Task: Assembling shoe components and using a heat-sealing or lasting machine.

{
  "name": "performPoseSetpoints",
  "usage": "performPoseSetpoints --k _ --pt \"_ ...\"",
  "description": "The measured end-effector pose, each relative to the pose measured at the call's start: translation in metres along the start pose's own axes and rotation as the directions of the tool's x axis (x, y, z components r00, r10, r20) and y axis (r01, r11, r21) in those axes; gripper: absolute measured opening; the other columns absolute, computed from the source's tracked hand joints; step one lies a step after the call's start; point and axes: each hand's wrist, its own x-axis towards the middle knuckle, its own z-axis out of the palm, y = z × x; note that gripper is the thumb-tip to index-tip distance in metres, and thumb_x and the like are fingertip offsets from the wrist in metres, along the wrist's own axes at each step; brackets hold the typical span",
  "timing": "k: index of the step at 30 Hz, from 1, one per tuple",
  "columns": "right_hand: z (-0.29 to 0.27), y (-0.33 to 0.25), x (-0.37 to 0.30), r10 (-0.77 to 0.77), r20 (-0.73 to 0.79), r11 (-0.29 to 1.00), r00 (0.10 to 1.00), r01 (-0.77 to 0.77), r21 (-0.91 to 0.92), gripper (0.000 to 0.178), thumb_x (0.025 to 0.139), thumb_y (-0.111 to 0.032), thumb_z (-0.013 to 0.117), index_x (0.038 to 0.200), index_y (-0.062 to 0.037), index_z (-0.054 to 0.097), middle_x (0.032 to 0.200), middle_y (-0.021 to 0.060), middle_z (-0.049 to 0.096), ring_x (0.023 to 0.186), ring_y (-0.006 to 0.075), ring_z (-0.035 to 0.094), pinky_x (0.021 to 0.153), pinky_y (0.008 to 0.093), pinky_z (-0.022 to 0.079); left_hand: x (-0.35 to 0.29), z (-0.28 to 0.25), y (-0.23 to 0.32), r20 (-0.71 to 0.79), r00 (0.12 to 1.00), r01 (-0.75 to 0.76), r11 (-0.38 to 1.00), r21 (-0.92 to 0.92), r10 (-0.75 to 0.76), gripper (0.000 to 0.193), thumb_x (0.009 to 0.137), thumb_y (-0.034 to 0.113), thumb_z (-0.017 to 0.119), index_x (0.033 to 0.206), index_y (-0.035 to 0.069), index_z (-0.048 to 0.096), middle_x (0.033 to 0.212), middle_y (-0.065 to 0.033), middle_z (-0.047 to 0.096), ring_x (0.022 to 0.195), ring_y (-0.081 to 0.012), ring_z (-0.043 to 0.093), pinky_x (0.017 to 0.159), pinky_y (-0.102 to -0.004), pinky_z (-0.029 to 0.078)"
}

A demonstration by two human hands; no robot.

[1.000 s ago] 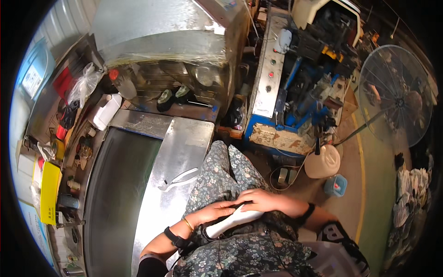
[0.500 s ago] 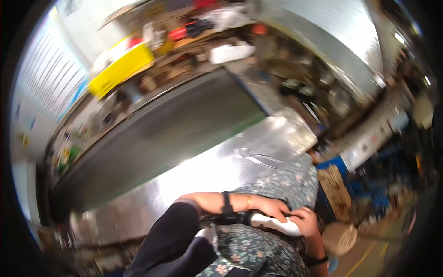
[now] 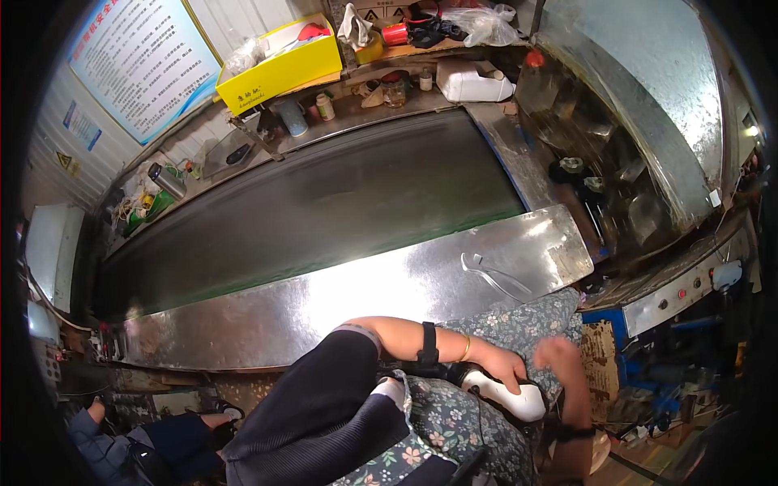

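one white object (image 3: 527, 404) in left fingers (image 3: 516, 381)

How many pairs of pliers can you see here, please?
1: metal pliers lying on the shiny metal shelf, just beyond the left hand. Others may be hidden.

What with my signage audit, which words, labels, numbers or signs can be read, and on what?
Wording not copied.
White wall poster: red heading, rows of dark print.
Yellow box: dark lettering on its front.
Blue wall notice: too small.
Wall sticker: warning triangle; any print too small.
Brown panel: triangle signs.
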Motion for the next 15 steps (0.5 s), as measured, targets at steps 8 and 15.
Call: performPoseSetpoints --k 8,15 --pt "0.071 -0.018 0.168 -0.508 0.119 0.206 0.853 0.255 -0.945 0.030 0.083 -0.028 0.063 0.090 0.0011 0.064 0.107 0.0187 0.056 0.101 0.0381 0.053 0.087 0.0437 0.045 0.015 0.008 -0.017 0.038 0.999 -0.025 1.000 -0.009 0.025 0.046 0.086 0.030 0.068 0.120 0.000 0.060 0.106 -0.0086 0.067 0.095 -0.0148 0.057 0.085 -0.0330 0.046" --pt "0.044 0.012 0.194 -0.328 0.149 0.400 0.933 0.280 -0.872 0.030 0.093 -0.025 0.046 0.088 -0.0004 0.063 0.096 0.0188 0.063 0.081 0.0355 0.062 0.074 0.0462 0.051 0.025 0.010 -0.012 0.075 0.997 -0.024 0.996 0.090 0.017 0.046 0.086 0.031 0.066 0.116 -0.003 0.061 0.107 -0.0126 0.066 0.097 -0.0175 0.057 0.087 -0.0337 0.045"
